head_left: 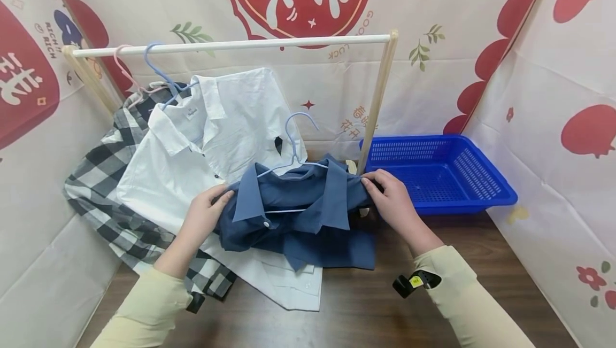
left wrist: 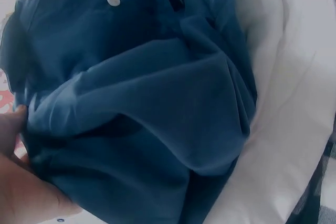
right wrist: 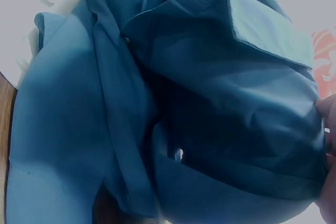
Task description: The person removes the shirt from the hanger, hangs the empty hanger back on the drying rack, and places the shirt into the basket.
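Observation:
A dark blue collared shirt (head_left: 289,230) is held up by its two shoulders, with a light blue hanger (head_left: 294,150) inside its collar. My left hand (head_left: 204,209) pinches the shoulder on the left. At the opposite shoulder, my right hand (head_left: 391,198) grips the cloth between thumb and fingers. The hanger's hook stands up above the collar, apart from the rail. In the left wrist view, the blue cloth (left wrist: 142,93) hangs in folds beside the thumb. The right wrist view shows the shirt front (right wrist: 220,87) gaping partly open.
A white rail (head_left: 240,45) on wooden posts carries a white shirt (head_left: 240,113) on a blue hanger and a checked shirt (head_left: 101,177) on a pink hanger. Right of the rack, a blue plastic basket (head_left: 500,198) sits on the brown wooden table (head_left: 447,262).

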`<act>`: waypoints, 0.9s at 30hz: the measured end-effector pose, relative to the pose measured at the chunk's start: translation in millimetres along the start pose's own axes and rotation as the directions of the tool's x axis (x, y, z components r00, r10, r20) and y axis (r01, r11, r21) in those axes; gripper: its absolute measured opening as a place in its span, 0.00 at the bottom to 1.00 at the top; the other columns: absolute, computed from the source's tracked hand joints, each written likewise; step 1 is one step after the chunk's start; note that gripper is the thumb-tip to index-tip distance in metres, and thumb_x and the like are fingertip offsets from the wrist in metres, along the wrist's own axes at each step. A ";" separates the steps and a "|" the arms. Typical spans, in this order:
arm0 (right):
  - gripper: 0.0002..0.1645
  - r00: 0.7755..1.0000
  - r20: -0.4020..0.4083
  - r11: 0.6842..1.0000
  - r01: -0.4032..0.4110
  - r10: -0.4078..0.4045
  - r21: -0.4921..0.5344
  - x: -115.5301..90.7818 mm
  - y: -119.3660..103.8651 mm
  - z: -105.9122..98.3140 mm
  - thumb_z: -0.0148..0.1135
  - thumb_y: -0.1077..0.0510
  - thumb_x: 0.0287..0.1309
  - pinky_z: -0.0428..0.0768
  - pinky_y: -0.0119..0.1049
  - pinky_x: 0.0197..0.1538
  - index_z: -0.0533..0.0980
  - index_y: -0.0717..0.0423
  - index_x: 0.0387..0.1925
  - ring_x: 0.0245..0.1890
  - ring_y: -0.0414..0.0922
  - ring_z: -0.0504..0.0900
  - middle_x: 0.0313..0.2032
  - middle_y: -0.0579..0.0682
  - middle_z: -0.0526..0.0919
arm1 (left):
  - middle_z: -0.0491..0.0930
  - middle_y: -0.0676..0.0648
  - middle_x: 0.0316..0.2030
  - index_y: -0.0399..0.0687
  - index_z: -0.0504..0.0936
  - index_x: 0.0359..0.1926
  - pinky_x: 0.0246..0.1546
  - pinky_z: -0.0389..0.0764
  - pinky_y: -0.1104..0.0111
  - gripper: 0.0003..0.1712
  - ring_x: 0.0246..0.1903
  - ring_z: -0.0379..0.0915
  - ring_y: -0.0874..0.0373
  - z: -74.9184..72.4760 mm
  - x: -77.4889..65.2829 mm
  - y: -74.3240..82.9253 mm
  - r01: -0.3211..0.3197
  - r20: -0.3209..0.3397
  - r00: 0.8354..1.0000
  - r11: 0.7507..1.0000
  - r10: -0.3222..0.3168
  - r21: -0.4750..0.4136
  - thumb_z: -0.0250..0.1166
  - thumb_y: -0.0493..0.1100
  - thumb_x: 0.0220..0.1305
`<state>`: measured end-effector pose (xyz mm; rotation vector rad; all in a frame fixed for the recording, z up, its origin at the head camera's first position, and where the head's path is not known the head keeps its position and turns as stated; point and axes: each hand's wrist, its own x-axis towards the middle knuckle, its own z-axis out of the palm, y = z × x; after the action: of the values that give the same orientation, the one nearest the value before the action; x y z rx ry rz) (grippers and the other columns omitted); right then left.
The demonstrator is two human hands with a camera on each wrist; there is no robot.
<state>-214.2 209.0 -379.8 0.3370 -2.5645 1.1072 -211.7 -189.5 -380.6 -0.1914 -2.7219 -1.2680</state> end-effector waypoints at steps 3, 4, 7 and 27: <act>0.17 0.999 0.016 1.000 -0.031 0.031 0.001 -1.0 -1.2 0.7 0.52 0.50 0.72 0.74 0.52 0.51 0.80 0.57 0.48 0.49 0.54 0.77 0.47 0.56 0.81 | 0.74 0.35 0.59 0.38 0.78 0.58 0.63 0.64 0.48 0.20 0.62 0.66 0.40 1.6 0.5 1.7 0.025 -0.009 1.000 1.000 -0.025 -0.009 0.55 0.46 0.74; 0.17 0.999 0.021 0.999 -0.041 0.041 0.002 -1.3 -1.7 0.9 0.52 0.51 0.72 0.74 0.53 0.52 0.80 0.58 0.48 0.51 0.55 0.77 0.48 0.57 0.81 | 0.74 0.35 0.60 0.38 0.78 0.58 0.63 0.64 0.48 0.21 0.63 0.65 0.40 1.9 0.5 2.3 0.032 -0.010 0.999 0.999 -0.032 -0.012 0.55 0.46 0.74; 0.17 0.997 0.034 0.998 -0.066 0.066 0.010 -1.8 -2.7 1.6 0.53 0.51 0.72 0.73 0.54 0.55 0.80 0.58 0.49 0.53 0.56 0.76 0.50 0.58 0.80 | 0.72 0.35 0.61 0.38 0.77 0.59 0.64 0.62 0.48 0.21 0.64 0.64 0.40 2.4 0.4 2.8 0.047 -0.004 0.999 0.999 -0.047 -0.021 0.54 0.46 0.74; 0.13 0.999 -0.003 0.997 -0.046 0.046 0.061 -0.2 -16.1 11.5 0.56 0.56 0.70 0.74 0.52 0.54 0.81 0.60 0.46 0.50 0.54 0.78 0.47 0.58 0.82 | 0.78 0.36 0.54 0.38 0.81 0.55 0.59 0.68 0.49 0.17 0.58 0.71 0.41 9.7 -0.4 7.0 -0.037 -0.038 0.999 0.999 0.036 -0.018 0.57 0.43 0.72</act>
<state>-210.9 189.8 -376.7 0.2918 -2.5507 1.2034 -210.7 -177.6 -381.6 -0.2154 -2.6634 -1.2743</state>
